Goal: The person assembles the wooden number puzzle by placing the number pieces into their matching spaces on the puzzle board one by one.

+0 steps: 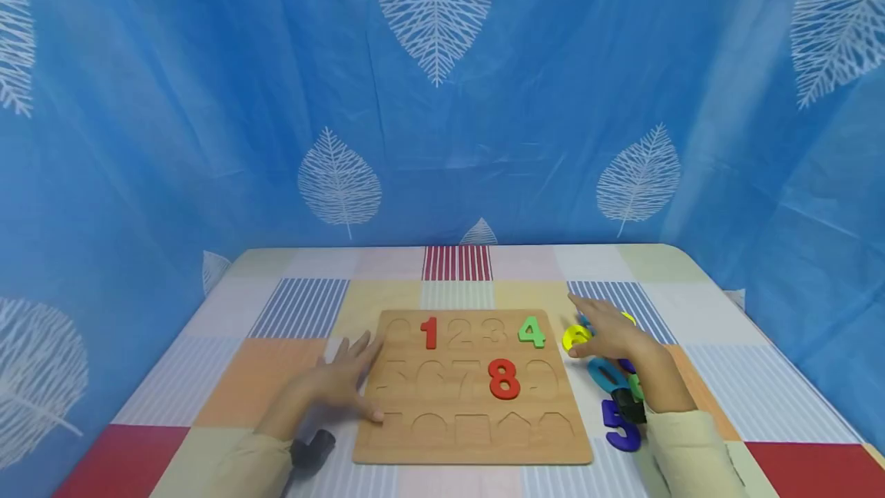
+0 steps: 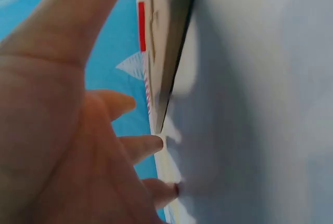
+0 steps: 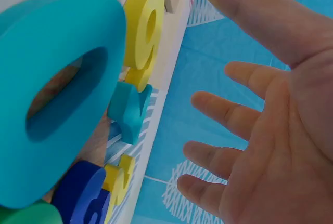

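A wooden number board (image 1: 470, 448) lies flat on the table, with a red 1 (image 1: 430, 333), a green 4 (image 1: 531, 332) and a red 8 (image 1: 503, 379) in its recesses. My left hand (image 1: 339, 381) is at the board's left edge, fingers spread and the thumb over the lower corner area. Fingers (image 2: 140, 148) hold nothing in the left wrist view. Over the loose numbers on the right hovers my right hand (image 1: 611, 333), palm free and fingers extended. Close by it are a yellow number (image 3: 134, 31), a large teal 0 (image 3: 112, 31) and a smaller teal piece (image 3: 125, 115).
Right of the board lie a dark blue 5 (image 1: 625, 436) and a green piece (image 1: 635, 387); another dark blue piece (image 3: 78, 187) shows in the right wrist view. A checked cloth (image 1: 276, 375) covers the table. Behind it hangs a blue leaf-print curtain (image 1: 539, 98).
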{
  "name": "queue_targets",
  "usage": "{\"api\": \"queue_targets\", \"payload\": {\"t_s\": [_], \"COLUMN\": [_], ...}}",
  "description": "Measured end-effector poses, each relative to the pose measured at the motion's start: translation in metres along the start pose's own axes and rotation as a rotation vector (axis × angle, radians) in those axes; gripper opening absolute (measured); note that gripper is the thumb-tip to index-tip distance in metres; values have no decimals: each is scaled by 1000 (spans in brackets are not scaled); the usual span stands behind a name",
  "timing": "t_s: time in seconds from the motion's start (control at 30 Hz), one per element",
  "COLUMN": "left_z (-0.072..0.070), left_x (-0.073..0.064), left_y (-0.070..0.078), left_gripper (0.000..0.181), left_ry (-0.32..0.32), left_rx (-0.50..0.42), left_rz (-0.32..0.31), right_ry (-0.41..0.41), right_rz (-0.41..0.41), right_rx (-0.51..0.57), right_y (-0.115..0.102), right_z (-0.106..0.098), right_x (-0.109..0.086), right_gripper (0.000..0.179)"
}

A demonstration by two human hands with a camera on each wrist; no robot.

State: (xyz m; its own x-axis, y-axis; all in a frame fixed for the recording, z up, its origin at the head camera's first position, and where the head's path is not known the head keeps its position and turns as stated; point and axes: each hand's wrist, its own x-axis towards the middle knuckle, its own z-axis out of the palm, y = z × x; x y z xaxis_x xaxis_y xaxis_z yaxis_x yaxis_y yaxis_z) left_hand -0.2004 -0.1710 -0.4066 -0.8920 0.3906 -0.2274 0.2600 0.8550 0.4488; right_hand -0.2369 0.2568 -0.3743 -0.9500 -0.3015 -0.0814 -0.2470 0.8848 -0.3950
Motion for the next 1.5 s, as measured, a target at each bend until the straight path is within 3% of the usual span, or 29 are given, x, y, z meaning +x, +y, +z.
{"api": "queue_targets", "payload": {"t_s": [0.5,0.8,1.13,1.5], "left_z": [2,1,5,4], "left_x": [1,4,3,7], "left_y": [3,5,1,-4], "left_gripper": [123,121,118,117], "left_ry": [-20,-20,-22,-20], "left_rx": [53,70,74,97], "left_rz": [15,-14,-17,-20], "right_ry": [-106,-96,-67,-46], "right_rz": [102,93,147,87], "right_rx": [-67,-189,-197,-212], "right_y": [3,0,0,-3], "right_z": [-3,-2,10,12], "right_x": [3,4,6,8], "right_gripper": [87,72,64,54]}}
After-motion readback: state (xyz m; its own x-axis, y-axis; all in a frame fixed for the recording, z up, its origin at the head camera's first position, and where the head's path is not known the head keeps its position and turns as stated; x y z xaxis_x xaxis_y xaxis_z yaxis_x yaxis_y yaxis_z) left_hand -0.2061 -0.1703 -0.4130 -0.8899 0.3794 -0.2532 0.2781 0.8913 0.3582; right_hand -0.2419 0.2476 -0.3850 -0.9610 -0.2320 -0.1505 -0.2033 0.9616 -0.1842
